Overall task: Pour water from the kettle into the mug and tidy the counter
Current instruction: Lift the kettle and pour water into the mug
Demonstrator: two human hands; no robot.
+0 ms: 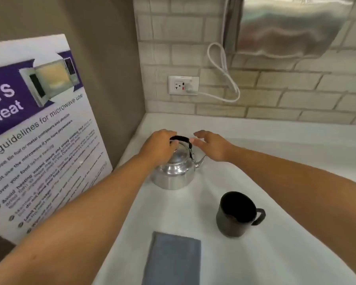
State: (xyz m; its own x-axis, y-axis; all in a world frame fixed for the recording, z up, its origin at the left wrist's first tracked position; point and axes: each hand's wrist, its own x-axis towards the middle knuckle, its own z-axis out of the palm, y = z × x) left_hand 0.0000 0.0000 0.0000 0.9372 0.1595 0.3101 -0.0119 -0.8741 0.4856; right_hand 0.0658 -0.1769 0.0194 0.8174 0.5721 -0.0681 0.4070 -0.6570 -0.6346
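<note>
A shiny metal kettle [174,173] with a black arched handle stands on the white counter [275,161], its spout pointing right. My left hand [159,148] rests on the kettle's lid, fingers curled around the lid knob. My right hand [211,144] hovers just right of the handle, fingers apart and holding nothing. A black mug [235,214] stands upright nearer to me on the right, its handle facing right. A folded grey cloth [173,260] lies flat at the counter's front.
A large microwave guideline poster [39,140] leans against the left wall. A wall socket [183,85] with a white cord [224,75] plugged in sits on the tiled backsplash. A steel dispenser [292,25] hangs at the upper right.
</note>
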